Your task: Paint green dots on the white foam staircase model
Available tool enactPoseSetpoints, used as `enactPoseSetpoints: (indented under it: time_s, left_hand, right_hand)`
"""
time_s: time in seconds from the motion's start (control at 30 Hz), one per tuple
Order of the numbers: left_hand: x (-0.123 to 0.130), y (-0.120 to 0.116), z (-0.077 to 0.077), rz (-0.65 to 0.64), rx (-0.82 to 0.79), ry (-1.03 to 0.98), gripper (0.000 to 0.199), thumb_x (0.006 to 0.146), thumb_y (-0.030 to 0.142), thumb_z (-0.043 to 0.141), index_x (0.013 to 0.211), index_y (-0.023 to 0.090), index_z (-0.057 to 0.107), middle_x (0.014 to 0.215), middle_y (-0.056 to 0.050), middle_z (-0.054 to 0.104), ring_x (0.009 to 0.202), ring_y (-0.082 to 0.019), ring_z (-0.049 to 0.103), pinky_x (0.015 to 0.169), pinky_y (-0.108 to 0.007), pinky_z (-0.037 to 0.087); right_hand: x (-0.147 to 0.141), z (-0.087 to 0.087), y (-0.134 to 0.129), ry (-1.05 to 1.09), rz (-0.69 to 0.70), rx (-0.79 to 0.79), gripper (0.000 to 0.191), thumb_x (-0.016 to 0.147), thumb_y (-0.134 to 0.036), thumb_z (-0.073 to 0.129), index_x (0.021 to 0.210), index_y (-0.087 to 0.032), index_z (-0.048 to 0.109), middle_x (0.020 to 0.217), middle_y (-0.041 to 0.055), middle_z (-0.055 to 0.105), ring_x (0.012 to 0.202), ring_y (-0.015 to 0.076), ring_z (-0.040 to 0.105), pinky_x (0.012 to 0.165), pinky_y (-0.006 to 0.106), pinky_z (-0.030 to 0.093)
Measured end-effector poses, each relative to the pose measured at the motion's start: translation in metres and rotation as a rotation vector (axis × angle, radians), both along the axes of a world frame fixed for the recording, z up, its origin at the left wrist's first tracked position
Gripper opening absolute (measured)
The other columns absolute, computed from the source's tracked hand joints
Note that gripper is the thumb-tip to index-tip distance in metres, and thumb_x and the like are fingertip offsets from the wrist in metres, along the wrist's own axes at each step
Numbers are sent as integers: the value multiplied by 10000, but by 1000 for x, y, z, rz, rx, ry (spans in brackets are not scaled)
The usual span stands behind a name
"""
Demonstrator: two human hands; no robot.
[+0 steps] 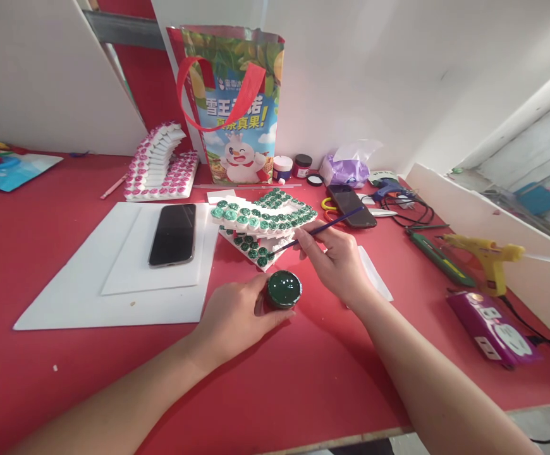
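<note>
My left hand point(234, 313) is wrapped round a small open jar of dark green paint point(284, 288) above the red table. Between the thumb and fingers of my right hand point(334, 259) is a thin dark blue paintbrush point(334, 224), its tip touching the near corner of a white craft piece point(270, 221). Rows of small rosette-like knobs cover that piece; many are dark green, several at its left are lighter green, and some near the brush are white. Its upper part rises at an angle over a flat base.
Left of the craft piece, a black phone point(173, 235) lies on white boards point(76, 284). Behind stand a pink-and-white craft piece point(158, 165) and a carrier bag point(237, 107). To the right are another phone point(352, 206), a green cutter point(439, 256), a yellow glue gun point(486, 253) and a purple box point(493, 332).
</note>
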State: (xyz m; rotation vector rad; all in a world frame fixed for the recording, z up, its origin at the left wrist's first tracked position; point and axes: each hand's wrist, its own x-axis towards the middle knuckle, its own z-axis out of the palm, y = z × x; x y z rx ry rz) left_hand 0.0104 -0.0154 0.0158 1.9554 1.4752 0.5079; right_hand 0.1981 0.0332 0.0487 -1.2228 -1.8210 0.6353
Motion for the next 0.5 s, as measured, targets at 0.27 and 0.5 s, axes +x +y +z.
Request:
enactPoseSetpoints:
  time_s: [0.27, 0.5]
  left_hand:
    - [0, -1, 0, 3, -14, 1, 408, 802, 576, 720, 997, 222, 670, 596, 21, 622, 579, -211, 599, 541, -286, 338]
    - [0, -1, 0, 4, -24, 24, 404, 794, 585, 725, 947, 217, 657, 600, 18, 625, 576, -210, 597, 538, -290, 335]
  right_hand:
    - [-1, -1, 1, 23, 27, 23, 261, 1017, -326, 534, 800, -201, 604, 777, 23, 655, 685, 131, 592, 626, 243, 455]
    - [0, -2, 0, 6, -17, 47, 262, 1020, -342, 531, 819, -198, 618, 748, 18, 650, 671, 133, 603, 622, 249, 461]
